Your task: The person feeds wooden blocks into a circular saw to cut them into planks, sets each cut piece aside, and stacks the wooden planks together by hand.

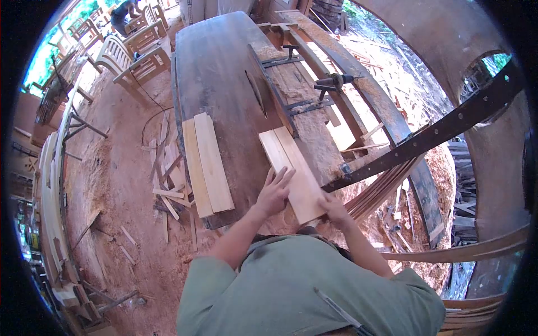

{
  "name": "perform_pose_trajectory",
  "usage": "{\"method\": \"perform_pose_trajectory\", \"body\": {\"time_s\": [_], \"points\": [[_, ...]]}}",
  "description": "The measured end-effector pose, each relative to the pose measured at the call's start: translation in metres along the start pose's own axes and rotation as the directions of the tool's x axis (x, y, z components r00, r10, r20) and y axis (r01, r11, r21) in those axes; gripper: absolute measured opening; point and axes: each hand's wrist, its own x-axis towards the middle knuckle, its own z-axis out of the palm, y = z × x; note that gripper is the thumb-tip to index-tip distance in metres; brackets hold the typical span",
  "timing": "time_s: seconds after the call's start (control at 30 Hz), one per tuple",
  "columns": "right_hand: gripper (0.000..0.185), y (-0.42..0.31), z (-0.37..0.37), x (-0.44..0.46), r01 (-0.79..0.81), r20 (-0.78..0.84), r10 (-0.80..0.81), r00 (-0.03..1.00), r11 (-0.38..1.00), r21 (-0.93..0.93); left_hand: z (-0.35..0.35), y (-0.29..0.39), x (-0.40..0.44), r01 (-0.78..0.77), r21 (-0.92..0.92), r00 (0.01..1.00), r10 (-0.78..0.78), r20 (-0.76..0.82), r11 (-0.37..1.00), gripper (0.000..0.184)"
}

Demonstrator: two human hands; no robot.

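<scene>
Two pale wooden boards [297, 187] lie side by side in front of me on the dark machine table [224, 61]. My left hand [274, 191] rests on the left board with its fingers spread. At the near right corner, my right hand [334, 210] is closed around the edge of the right board; its fingertips are partly hidden. To the left, another pair of pale boards [206, 165] sits on the table's near left part. Beyond the boards in my hands, a thin dark saw blade [256, 92] sticks up from the table.
A dark metal fence [274, 92] with clamp handles runs right of the blade. A perforated metal bar [437, 131] and a belt [386, 187] cross at right. Offcuts [171, 196] and sawdust cover the floor; wooden chairs [134, 61] and a bent-over person [123, 17] are behind.
</scene>
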Motion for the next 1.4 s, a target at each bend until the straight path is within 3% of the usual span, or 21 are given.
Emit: {"method": "perform_pose_trajectory", "body": {"time_s": [0.03,0.07,0.13,0.17,0.2,0.23,0.27,0.33,0.4,0.47,0.5,0.53,0.6,0.67,0.73,0.8,0.83,0.87,0.9,0.97,1.4], "points": [[0.051,-0.017,-0.008,0.0,0.06,0.023,-0.063,0.998,0.993,0.106,-0.006,-0.004,0.011,-0.104,-0.103,0.991,0.095,-0.094,0.989,0.013],[0.055,-0.058,-0.021,-0.017,-0.11,0.025,0.107,0.994,0.974,0.197,-0.014,-0.006,0.023,-0.218,-0.194,0.964,0.181,-0.194,0.956,0.018],[0.057,-0.089,-0.053,-0.022,0.036,0.431,-0.375,0.82,0.787,0.616,-0.036,0.003,0.043,-0.317,-0.209,0.912,0.237,-0.335,0.925,0.023],[0.057,-0.094,-0.052,-0.017,0.046,0.423,-0.383,0.821,0.783,0.62,-0.037,0.006,0.046,-0.115,-0.718,0.953,-0.127,-0.275,0.687,0.024],[0.057,-0.099,-0.044,-0.012,0.167,0.208,-0.308,0.928,0.846,0.507,-0.038,0.009,0.048,0.061,-0.982,0.917,-0.398,-0.015,0.179,0.024],[0.056,-0.1,-0.037,-0.008,0.247,-0.034,-0.252,0.967,0.899,0.361,-0.06,0.02,0.056,-0.242,-0.562,0.818,-0.146,-0.557,0.791,0.02],[0.056,-0.076,-0.03,0.006,0.254,-0.04,-0.257,0.965,0.896,0.365,-0.064,0.022,0.056,-0.247,-0.559,0.82,-0.137,-0.556,0.791,0.02],[0.053,-0.007,-0.014,0.037,0.322,0.025,-0.329,0.944,0.906,-0.275,-0.066,0.027,0.052,-0.034,-0.98,0.713,-0.683,-0.16,0.195,0.018],[0.048,-0.014,0.011,0.021,0.12,0.161,-0.142,0.977,0.983,0.142,-0.007,-0.017,0.04,-0.023,-0.982,0.655,-0.739,-0.157,0.189,0.022],[0.047,0.019,0.029,0.03,0.199,0.099,-0.2,0.975,0.98,0.019,0.033,-0.05,0.026,0.162,-0.987,0.519,-0.85,0.087,-0.003,0.029],[0.046,0.031,0.035,0.037,0.261,0.037,-0.258,0.965,0.959,-0.109,0.055,-0.064,0.021,0.158,-0.987,0.516,-0.853,0.08,0.003,0.029],[0.046,0.032,0.039,0.041,0.266,0.042,-0.263,0.964,0.958,-0.109,0.075,-0.077,0.017,0.33,-0.938,0.487,-0.87,0.072,0.107,0.032],[0.042,0.038,0.047,0.043,0.088,0.017,-0.087,0.996,0.993,-0.075,0.078,-0.079,0.017,0.501,-0.843,0.457,-0.887,0.066,0.195,0.035],[0.042,0.025,0.044,0.055,0.071,0.003,-0.072,0.997,0.987,-0.147,0.057,-0.07,0.032,0.482,-0.841,0.638,-0.756,0.145,0.245,0.045],[0.042,-0.002,0.04,0.065,0.054,-0.009,-0.057,0.998,0.972,-0.228,0.069,-0.081,0.042,0.511,-0.814,0.622,-0.772,0.129,0.276,0.054],[0.055,-0.033,0.042,0.061,0.288,0.009,-0.304,0.953,0.895,-0.339,0.073,-0.081,0.041,0.384,-0.798,0.777,-0.63,0.007,0.464,0.066],[0.055,-0.046,0.046,0.045,0.281,0.013,-0.294,0.956,0.898,-0.339,0.036,-0.061,0.038,0.528,-0.73,0.807,-0.524,0.273,0.433,0.071],[0.063,-0.065,0.049,0.027,0.178,0.03,-0.223,0.974,0.682,-0.709,0.035,-0.054,0.031,0.532,-0.73,0.804,-0.527,0.276,0.429,0.071],[0.072,-0.075,0.051,0.02,0.065,0.015,-0.156,0.988,0.325,-0.943,0.038,-0.043,0.021,0.585,-0.544,0.795,-0.559,0.236,0.602,0.069],[0.077,-0.054,0.046,0.026,0.105,0.059,-0.156,0.986,0.313,-0.944,0.049,-0.029,0.008,0.583,-0.239,0.812,-0.556,0.175,0.776,0.056],[0.083,-0.034,0.025,0.065,0.276,0.215,-0.226,0.95,0.287,-0.917,0.073,-0.043,0.022,0.518,-0.227,0.854,-0.512,0.087,0.825,0.048]]}}
